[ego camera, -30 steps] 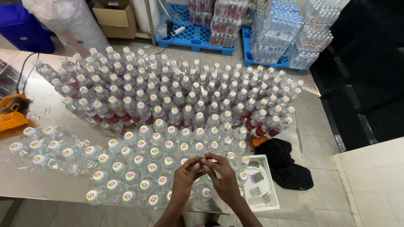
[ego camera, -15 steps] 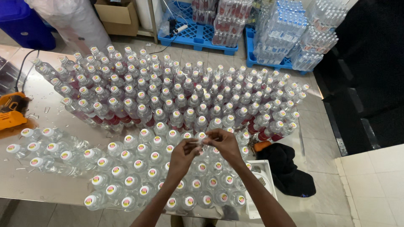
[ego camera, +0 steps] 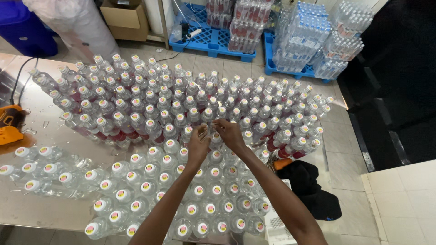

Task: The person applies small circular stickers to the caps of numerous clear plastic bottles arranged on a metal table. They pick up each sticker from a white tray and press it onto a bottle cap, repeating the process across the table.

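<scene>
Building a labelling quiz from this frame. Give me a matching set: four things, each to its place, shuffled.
Things:
1. orange tool
2. black cloth
3. blue pallets
4. cardboard box

Places:
A. on the floor beyond the table, under shrink-wrapped packs
B. at the table's left edge
C. past the table's right end, near the right forearm
D. on the floor at top, left of the pallets

Pairs: 1-B, 2-C, 3-A, 4-D

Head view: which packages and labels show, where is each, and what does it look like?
Cardboard box: top left floor, brown, open.
Shrink-wrapped bottle packs: top right on blue pallets, clear.
Bottle labels: table's far rows, red bands.
Cap stickers: near bottles, round, white, red, yellow.
</scene>
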